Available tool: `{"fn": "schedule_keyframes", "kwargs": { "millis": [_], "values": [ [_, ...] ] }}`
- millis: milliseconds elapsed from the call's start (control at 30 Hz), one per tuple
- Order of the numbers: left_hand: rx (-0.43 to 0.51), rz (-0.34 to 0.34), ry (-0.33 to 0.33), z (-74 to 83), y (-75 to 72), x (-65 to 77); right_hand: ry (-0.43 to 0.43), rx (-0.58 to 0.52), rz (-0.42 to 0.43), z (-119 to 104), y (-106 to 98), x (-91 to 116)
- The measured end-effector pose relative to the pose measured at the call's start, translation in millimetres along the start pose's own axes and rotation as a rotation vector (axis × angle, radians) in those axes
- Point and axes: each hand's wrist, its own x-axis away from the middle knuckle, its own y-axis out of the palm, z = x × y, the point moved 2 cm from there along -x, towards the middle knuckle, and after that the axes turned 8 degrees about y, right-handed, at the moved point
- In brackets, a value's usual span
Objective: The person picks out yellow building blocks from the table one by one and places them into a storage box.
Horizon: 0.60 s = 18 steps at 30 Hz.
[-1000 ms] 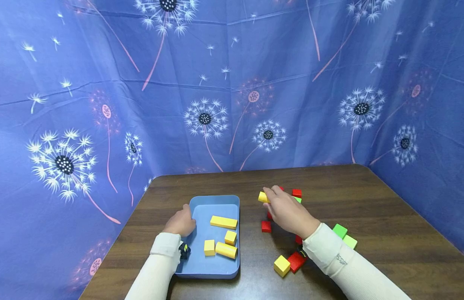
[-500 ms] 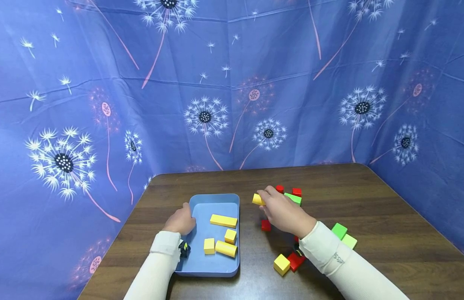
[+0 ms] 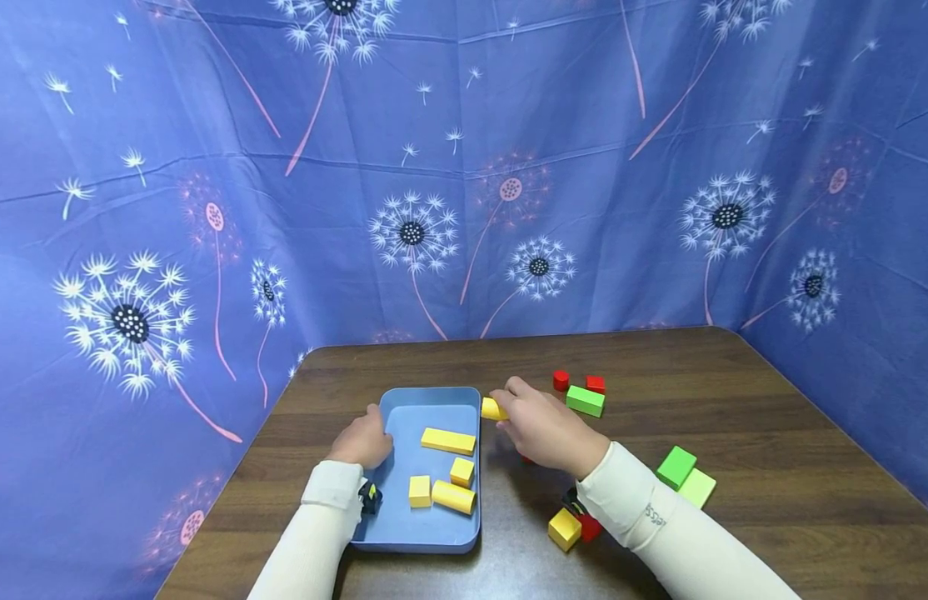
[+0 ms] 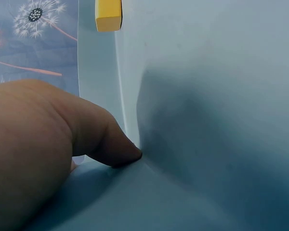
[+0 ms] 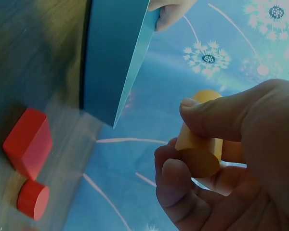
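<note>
My right hand pinches a yellow cylinder block between thumb and fingers, just right of the blue tray's right wall in the head view. My left hand grips the left wall of the blue tray, its thumb pressed against the inside of the wall. Inside the tray lie a long yellow block, two yellow cubes and another yellow cylinder.
Red blocks and a green block lie behind my right hand. Two more green blocks lie right of it. A yellow cube sits near my right wrist beside a partly hidden red block. A patterned curtain hangs behind the table.
My right hand has moved left toward the tray with the yellow cylinder, uncovering the red and green blocks behind it. My left hand has stayed on the tray wall.
</note>
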Motion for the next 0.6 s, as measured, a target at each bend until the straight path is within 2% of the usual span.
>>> {"fn": "schedule_keyframes", "kwargs": {
  "millis": [133,367,600],
  "values": [
    [-0.001,-0.005,-0.001,0.3,-0.3,-0.3,-0.03,0.012,0.008,-5.0,4.2,-2.6],
    [-0.006,-0.007,-0.003,1.1,-1.9,0.3,-0.014,-0.011,-0.038,-14.9,10.2,-6.2],
    [-0.01,-0.009,-0.012,0.4,-2.3,0.6,-0.072,-0.045,-0.015,-25.3,12.5,-8.8]
  ]
}}
